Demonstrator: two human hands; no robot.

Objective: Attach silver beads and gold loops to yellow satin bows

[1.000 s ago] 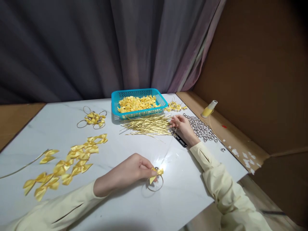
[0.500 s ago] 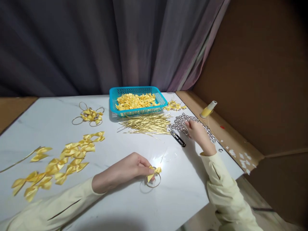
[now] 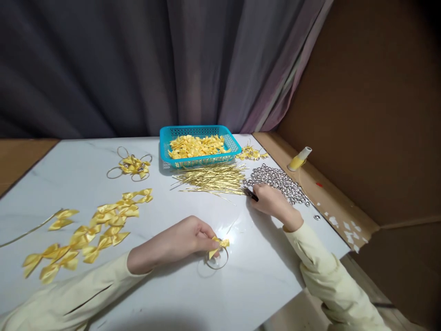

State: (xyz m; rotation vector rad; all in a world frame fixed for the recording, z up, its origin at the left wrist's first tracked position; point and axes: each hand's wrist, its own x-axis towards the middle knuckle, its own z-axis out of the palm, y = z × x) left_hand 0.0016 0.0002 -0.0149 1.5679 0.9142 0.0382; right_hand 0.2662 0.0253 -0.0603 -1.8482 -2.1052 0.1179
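Observation:
Just above the white table, my left hand (image 3: 193, 236) pinches a yellow ribbon bow (image 3: 214, 249). A thin gold wire ring (image 3: 226, 263) hangs below the bow, and a fine thread end stands up beside it. My right hand (image 3: 270, 201) has its fingers closed on black thread snips (image 3: 252, 193). Its palm covers the rear of the snips. Directly behind that hand spreads a heap of small silver beads (image 3: 275, 177). A pile of gold wire twist ties (image 3: 213, 178) lies to its left.
A blue plastic basket (image 3: 201, 161) of yellow bows stands at the back. Loose bows (image 3: 82, 236) lie on the left, near a cluster of ringed bows (image 3: 133, 165). A yellow thread spool (image 3: 299, 159) stands by the cardboard wall (image 3: 361, 115) on the right.
My right hand has moved from the silver beads toward me and left, onto the thread snips. My left hand keeps its pinch on the bow. The view has shifted slightly.

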